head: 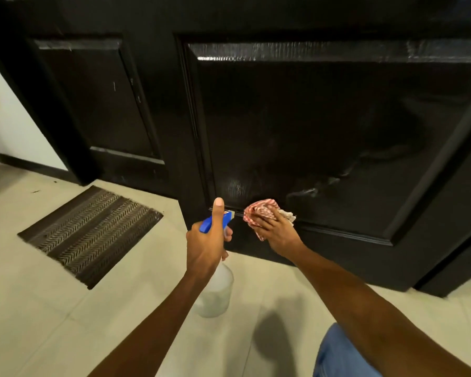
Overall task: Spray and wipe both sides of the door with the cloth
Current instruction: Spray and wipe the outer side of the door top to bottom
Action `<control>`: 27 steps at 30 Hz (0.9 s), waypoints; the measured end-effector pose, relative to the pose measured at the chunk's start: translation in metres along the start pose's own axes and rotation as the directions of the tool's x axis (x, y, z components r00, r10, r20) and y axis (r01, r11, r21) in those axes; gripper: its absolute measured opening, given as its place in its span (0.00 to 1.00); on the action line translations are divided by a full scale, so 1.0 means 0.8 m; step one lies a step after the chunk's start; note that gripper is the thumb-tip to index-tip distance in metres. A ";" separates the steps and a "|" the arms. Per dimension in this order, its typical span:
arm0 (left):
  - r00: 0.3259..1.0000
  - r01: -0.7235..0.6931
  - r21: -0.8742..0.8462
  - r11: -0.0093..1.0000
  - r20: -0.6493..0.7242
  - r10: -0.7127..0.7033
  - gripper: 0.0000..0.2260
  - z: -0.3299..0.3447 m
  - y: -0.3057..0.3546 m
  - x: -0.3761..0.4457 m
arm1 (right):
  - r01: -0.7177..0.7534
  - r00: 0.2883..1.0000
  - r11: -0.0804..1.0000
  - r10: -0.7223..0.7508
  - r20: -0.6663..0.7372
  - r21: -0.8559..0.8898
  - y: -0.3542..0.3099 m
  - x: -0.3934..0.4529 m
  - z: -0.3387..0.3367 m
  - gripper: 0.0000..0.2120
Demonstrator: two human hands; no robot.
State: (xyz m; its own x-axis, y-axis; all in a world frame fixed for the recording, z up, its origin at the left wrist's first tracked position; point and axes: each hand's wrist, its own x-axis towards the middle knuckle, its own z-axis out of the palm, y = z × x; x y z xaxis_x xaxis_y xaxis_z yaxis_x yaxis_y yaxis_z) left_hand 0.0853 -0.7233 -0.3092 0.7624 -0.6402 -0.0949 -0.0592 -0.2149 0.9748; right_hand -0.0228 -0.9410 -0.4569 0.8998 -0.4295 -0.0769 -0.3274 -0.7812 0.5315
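Nearest the camera, a knee in blue jeans point(337, 355) shows at the bottom edge, and 2 bare forearms reach forward over the pale floor tiles point(65, 308).

The left hand point(206, 240) grips a spray bottle point(215, 289) by its neck: fingers curl around it below the blue trigger head point(215, 223), the thumb lies straight along the top, and the clear body hangs down toward the floor. The nozzle points ahead at the door, close to it but apart.

Just to its right, the right hand point(276, 229) presses a crumpled red-checked cloth point(261, 212) against the black door point(324, 126), fingers bent over the wad. The cloth sits on the bottom rail of the big recessed panel, at its lower left corner.

That is the relation that matters: the panel's wet, streaked area spreads up and to the right of the cloth, so the right hand is both touching the door and nearer the work. A wipe probably needs to run along the rail's long axis, rightward, then upward.

Farther left, a brown striped doormat point(90, 235) lies flat on the floor beside a narrower door panel point(98, 104).
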 end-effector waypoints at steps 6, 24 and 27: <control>1.000 -0.009 -0.019 1.000 0.016 0.009 0.36 0.004 0.000 -0.007 | -0.166 0.905 0.979 0.199 -0.377 0.118 0.035 -0.038 -0.009 0.37; 0.989 -0.124 -0.163 0.979 0.057 0.134 0.31 0.087 0.032 -0.038 | -0.342 0.698 0.862 0.500 -0.512 0.375 0.121 -0.109 -0.018 0.42; 0.991 -0.115 -0.150 0.982 0.050 0.123 0.30 0.085 0.021 -0.042 | -0.111 0.912 0.988 0.145 -0.384 0.111 0.095 -0.111 0.030 0.38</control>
State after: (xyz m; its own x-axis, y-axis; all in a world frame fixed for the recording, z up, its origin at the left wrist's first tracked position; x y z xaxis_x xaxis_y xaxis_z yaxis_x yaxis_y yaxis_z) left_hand 0.0148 -0.7560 -0.3033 0.7159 -0.6980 0.0160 -0.0486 -0.0270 0.9985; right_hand -0.1345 -0.9730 -0.4301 0.8836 -0.3315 0.3308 -0.4552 -0.7741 0.4400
